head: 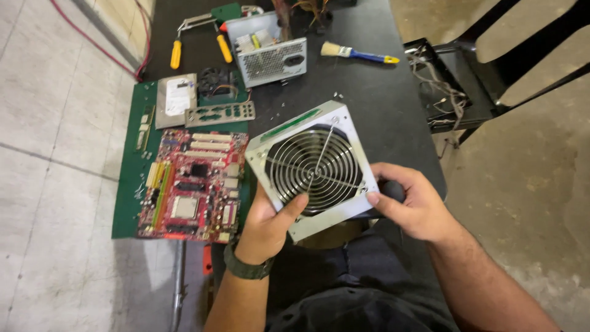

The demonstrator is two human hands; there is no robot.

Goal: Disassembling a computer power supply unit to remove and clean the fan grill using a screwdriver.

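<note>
Far left on the dark worktop [381, 104], two yellow-handled screwdrivers [176, 54] are seen lying near a metal clamp. Nearer, a green mat [126, 203] is spread out, and on it a red motherboard [193, 184] is laid flat, with a silver drive [176, 99], a small black fan [216, 80] and a perforated metal plate [220, 113] set along its far side. Further back, an opened grey power supply [270, 56] is standing, wires spilling from its top.

Now the centre: a silver power supply unit [313, 169] is held up above the near edge of the worktop, tilted, its round wire fan grille turned toward the camera. The left hand [265, 224], a dark watch at its wrist, is closed on the unit's near left corner, thumb pressed onto the grille. The right hand [409, 203] is clamped on the right side, its grip wrapped round the edge, thumb on the front face.

Far right on the worktop, a brush with a blue and yellow handle [359, 54] is resting. Beyond the edge, a black chair [491, 67] is seen carrying a frame with loose cables.
</note>
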